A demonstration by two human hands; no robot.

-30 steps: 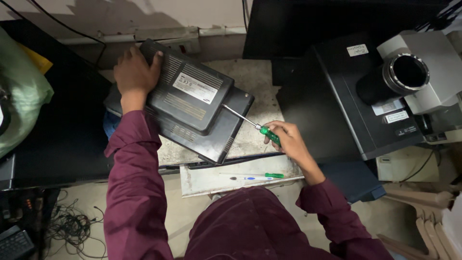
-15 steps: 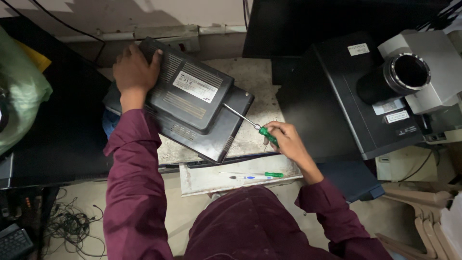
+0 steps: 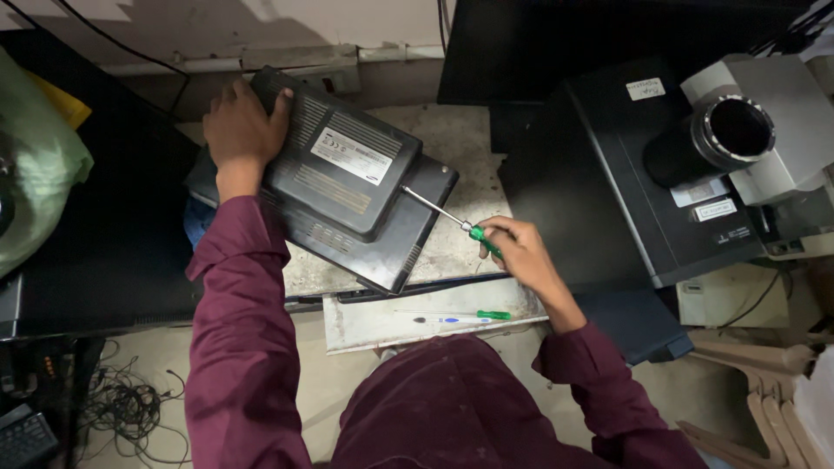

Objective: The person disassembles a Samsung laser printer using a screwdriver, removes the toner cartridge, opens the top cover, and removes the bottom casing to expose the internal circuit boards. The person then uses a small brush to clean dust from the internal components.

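Note:
A black laptop (image 3: 347,165) lies upside down on top of a second black laptop (image 3: 408,234) on a worn table (image 3: 460,139). My left hand (image 3: 243,130) presses on the upper laptop's far left corner. My right hand (image 3: 517,252) is shut on a green-handled screwdriver (image 3: 447,215). Its metal tip touches the upper laptop's right edge.
A second green-handled screwdriver (image 3: 493,314) and a pen (image 3: 452,320) lie on a pale board (image 3: 365,326) at the table's near edge. A black box with a grey lens unit (image 3: 730,135) stands at the right, a green bag (image 3: 35,174) at the left, cables (image 3: 122,408) on the floor.
None apart from a slight shift of the view; both hands and the screwdriver stay where they were.

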